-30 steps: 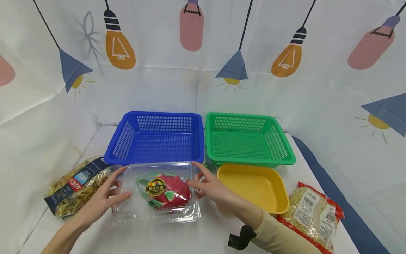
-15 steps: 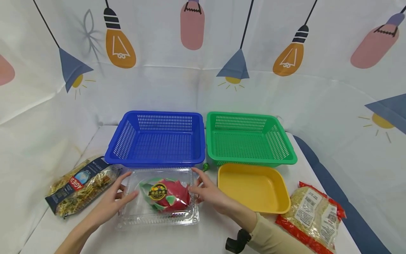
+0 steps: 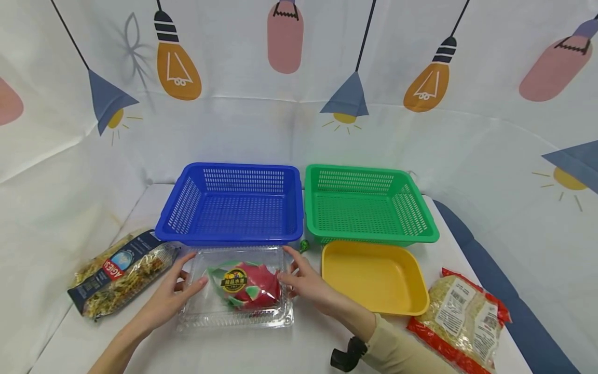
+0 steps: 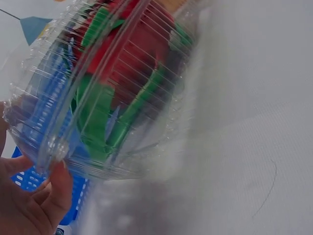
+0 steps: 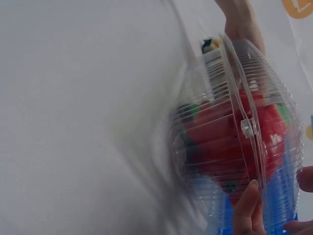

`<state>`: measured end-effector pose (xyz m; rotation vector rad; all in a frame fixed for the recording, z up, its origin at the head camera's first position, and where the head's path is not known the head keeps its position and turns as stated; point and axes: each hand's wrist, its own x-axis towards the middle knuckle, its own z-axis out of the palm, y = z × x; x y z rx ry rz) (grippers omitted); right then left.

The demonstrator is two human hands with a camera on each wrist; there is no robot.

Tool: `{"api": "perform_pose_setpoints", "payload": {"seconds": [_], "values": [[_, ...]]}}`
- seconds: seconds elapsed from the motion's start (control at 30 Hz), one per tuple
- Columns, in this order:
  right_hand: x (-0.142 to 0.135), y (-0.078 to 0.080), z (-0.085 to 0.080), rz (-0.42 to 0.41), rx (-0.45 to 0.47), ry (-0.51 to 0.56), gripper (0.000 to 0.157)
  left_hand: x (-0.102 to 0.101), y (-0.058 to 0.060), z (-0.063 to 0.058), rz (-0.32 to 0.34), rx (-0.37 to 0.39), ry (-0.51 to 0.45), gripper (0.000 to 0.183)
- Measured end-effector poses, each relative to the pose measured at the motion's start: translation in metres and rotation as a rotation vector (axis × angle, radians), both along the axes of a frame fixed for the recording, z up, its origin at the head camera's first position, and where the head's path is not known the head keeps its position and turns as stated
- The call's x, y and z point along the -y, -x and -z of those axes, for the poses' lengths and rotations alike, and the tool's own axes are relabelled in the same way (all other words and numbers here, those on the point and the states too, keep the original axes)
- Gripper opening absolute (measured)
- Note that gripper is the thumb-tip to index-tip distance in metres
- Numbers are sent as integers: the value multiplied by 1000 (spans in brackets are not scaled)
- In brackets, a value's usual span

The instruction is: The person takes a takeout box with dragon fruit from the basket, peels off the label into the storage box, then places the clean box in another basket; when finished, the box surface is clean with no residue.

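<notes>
A clear plastic clamshell box [image 3: 201, 314] with a round black-and-gold label lies in front of the blue basket. Inside is a red dragon fruit [image 3: 263, 285] with green scales. My left hand [image 3: 168, 298] grips the box's left side, thumb over the lid and fingers at the rim. On the opposite side my right hand [image 3: 309, 283] holds it the same way. The left wrist view shows fingertips [image 4: 59, 183] against the ridged edge of the box. Fingertips [image 5: 248, 200] of the right hand touch its lid seam in the right wrist view.
Behind stand a blue basket [image 3: 161, 228] and a green basket [image 3: 374, 240]. A yellow tray [image 3: 374, 275] is right of the box. A pasta bag [image 3: 117, 270] lies left, a red-edged bag [image 3: 460, 317] right. A small green item [image 3: 304, 245] sits between the baskets.
The box has shifted slightly right and toward me, away from the blue basket, with both hands on it. In the last half second it has barely moved.
</notes>
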<state>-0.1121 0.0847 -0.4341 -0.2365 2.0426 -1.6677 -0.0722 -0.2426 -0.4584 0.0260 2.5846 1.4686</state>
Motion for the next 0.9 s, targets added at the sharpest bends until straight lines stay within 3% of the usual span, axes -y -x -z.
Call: {"api": "perform_pose_setpoints", "payload": {"seconds": [0.33, 0.5, 0.6, 0.67, 0.77, 0.9], "values": [[0, -5, 0, 5, -121, -103, 70, -2, -2, 4, -17, -7, -38, 74], [4, -9, -5, 79, -274, -210, 66, -4, -2, 5, -30, -11, -28, 74], [10, -11, -13, 105, -399, -254, 55, -5, -2, 5, -36, -14, -36, 73], [16, -12, -20, 76, -471, -271, 43, -5, -1, 6, -35, -17, -44, 73], [30, -11, -29, -40, -520, -295, 31, -6, 0, 7, -28, -28, -51, 73], [48, -4, -35, -194, -509, -353, 32, -7, 2, 7, -21, -28, -46, 74]]}}
